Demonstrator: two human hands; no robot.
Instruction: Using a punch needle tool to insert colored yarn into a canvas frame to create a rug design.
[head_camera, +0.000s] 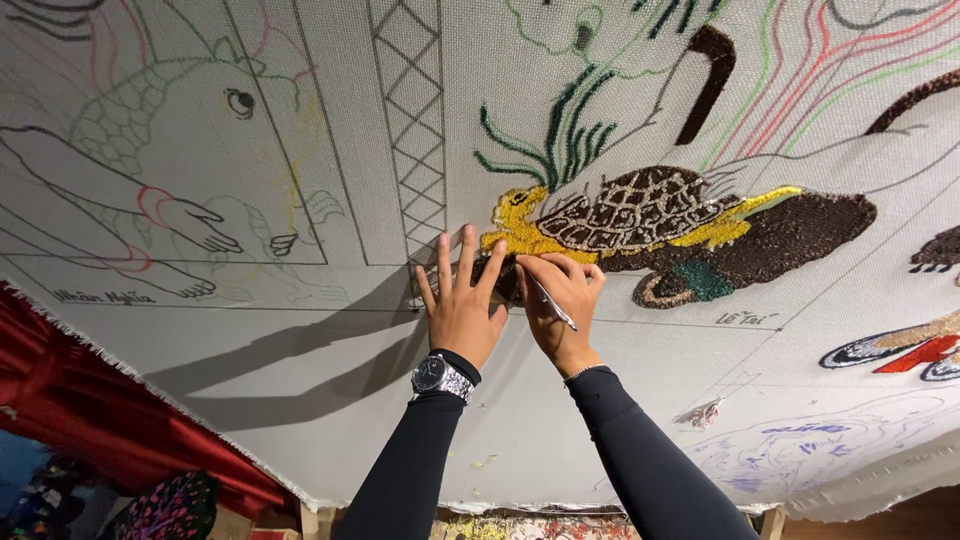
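Note:
A large white canvas cloth (300, 380) is stretched in front of me, drawn over with line sketches. Part of it is tufted with yarn: a turtle (640, 215) with a brown and cream shell and a yellow head, on a dark brown patch. My left hand (462, 300) lies flat on the cloth just under the turtle's head, fingers spread, a silver wristwatch (440, 377) on the wrist. Right beside it my right hand (560, 300) pinches a thin silvery pen-like tool (552, 304) and rests against the cloth below the turtle's front. Both arms wear black sleeves.
Green tufted grass blades (560, 135) rise above the turtle. Other tufted patches (915, 350) in red, black and cream sit at the right edge. A sketched turtle and hand (180, 130) fill the left. Red fabric (90, 410) hangs beyond the cloth's frayed lower left edge.

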